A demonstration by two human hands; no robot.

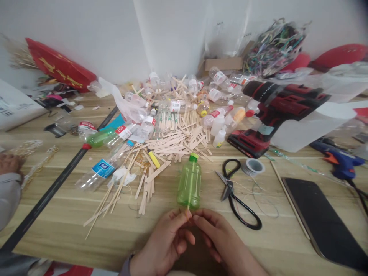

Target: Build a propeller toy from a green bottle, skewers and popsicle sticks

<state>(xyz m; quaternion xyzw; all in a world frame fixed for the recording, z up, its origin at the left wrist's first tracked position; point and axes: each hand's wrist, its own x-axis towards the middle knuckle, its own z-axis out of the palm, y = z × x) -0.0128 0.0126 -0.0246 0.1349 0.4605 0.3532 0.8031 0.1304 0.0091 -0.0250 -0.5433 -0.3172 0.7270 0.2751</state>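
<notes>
In the head view a green plastic bottle (189,184) lies in front of me, its light-green cap (194,156) pointing away. A thin wooden stick (188,207) appears to run lengthwise through it and out of its base. My left hand (169,232) pinches the near end of this stick between thumb and index finger. My right hand (220,234) is closed in a pinch right beside it, fingertips almost touching the left thumb; whatever it holds is too small to make out. Black-handled scissors (230,188) lie open to the right of the bottle.
Beyond the bottle spread loose craft sticks (175,143) and several clear bottles. At right are a red-black drill (276,111), a wire spool (254,166), a phone (324,222) and a blue glue gun (340,157). Another person's hand (10,163) rests at far left.
</notes>
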